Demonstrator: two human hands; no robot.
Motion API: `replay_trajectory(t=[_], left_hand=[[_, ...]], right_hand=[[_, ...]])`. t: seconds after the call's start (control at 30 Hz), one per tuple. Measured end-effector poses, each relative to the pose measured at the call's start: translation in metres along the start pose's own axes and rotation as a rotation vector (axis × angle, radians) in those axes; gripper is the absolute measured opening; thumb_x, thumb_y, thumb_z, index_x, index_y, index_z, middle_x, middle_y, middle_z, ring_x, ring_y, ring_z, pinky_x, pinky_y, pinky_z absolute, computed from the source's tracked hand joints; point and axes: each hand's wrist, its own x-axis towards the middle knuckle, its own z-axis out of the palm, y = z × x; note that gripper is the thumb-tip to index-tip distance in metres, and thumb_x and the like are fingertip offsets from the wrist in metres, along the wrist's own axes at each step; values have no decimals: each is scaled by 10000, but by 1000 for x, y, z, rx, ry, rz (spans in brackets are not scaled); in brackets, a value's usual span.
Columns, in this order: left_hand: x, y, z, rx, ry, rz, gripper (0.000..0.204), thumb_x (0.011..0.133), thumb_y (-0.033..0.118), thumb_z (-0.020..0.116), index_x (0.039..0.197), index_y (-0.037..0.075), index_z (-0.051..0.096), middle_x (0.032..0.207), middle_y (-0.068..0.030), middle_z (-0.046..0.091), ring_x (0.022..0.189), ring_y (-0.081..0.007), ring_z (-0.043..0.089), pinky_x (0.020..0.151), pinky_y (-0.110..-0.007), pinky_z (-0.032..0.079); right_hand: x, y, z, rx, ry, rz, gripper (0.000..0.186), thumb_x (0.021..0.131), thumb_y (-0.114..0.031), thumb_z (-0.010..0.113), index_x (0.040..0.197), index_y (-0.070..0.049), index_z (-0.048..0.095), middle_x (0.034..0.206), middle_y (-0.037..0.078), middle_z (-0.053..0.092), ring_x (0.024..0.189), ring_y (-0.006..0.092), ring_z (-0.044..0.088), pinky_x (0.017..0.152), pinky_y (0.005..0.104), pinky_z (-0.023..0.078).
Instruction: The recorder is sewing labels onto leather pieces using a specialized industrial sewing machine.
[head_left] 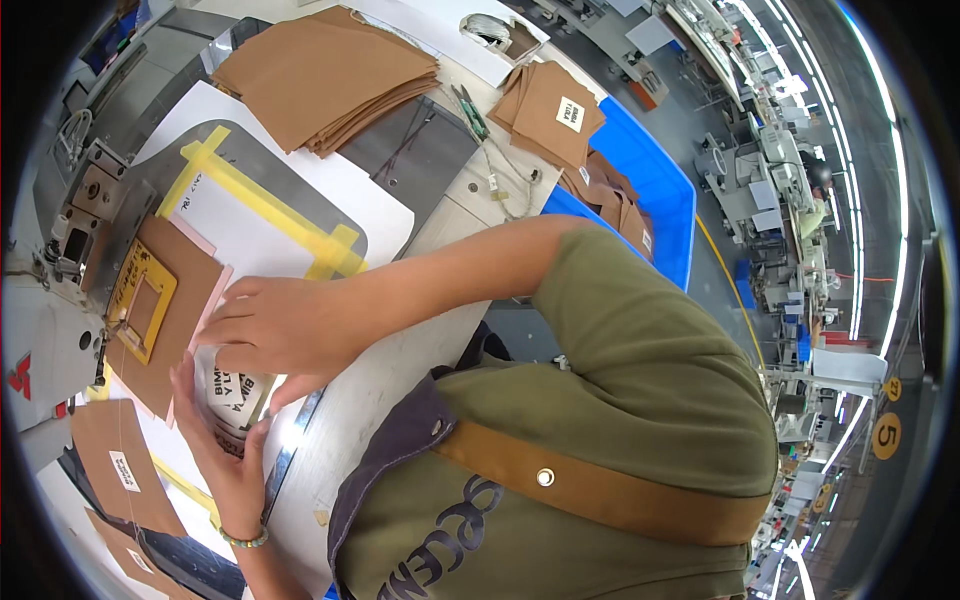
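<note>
My left hand (pixel 225 450) cups a small round container of white printed labels (pixel 240 395) near the table edge. My right hand (pixel 275 330) lies over the same container, fingers curved down onto the labels and thumb at its right side; its fingertips are partly hidden. Just left of them a brown panel (pixel 190 275) with a pink edge strip lies under a sewing machine head (pixel 55 340), with a yellow rectangular template (pixel 150 330) on it. Behind is a grey board (pixel 330 220) with yellow tape and a white sheet.
Brown panel stacks (pixel 320 70) (pixel 540 110) lie at the back, with green-handled snips (pixel 470 115) between. A blue bin (pixel 675 230) holding brown pieces stands right. More labelled panels (pixel 130 480) lie lower left. Sewing stations and a distant person (pixel 820 190) are far right.
</note>
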Motion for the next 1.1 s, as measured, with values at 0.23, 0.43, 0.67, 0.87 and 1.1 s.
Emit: replay_trajectory(t=[0.23,0.43,0.67,0.87,1.1], left_hand=[[-1,5,3,315,-69,6,988,841,10,747,1689,0,240,1736,-214,318,1591,-402,319,1316,-507,219],[0,2,-2,343,-31,120,824,929,128,693,1666,6,344,1718,-228,353,1593,-419,323,1297,-542,244],[0,5,-7,334,17,126,709,1031,299,601,1652,30,392,1711,-213,383,1591,-418,337,1301,-550,242],[-2,4,-8,241,18,74,680,1056,312,588,1648,32,403,1721,-208,371,1592,-414,337,1299,-547,251],[-6,2,-6,277,4,62,634,1074,298,569,1630,25,434,1715,-212,378,1588,-415,340,1296,-526,264]], right_hand=[[3,23,24,139,-251,-2,473,848,-411,845,1121,-63,678,1229,104,707,1216,310,643,1051,448,458],[-7,27,-45,164,26,213,290,884,-325,844,983,-70,748,1420,125,688,1302,298,633,1076,454,479],[-151,67,-161,-864,599,641,356,876,-149,768,1217,-77,694,1472,188,610,1364,419,552,1129,554,437],[-256,61,-188,-1099,123,1404,749,993,-545,646,1578,-98,511,1709,249,318,1564,537,263,1195,760,248],[-274,97,-209,-854,152,1474,839,1016,-623,599,1614,-51,461,1729,288,269,1579,557,219,1240,712,228]])
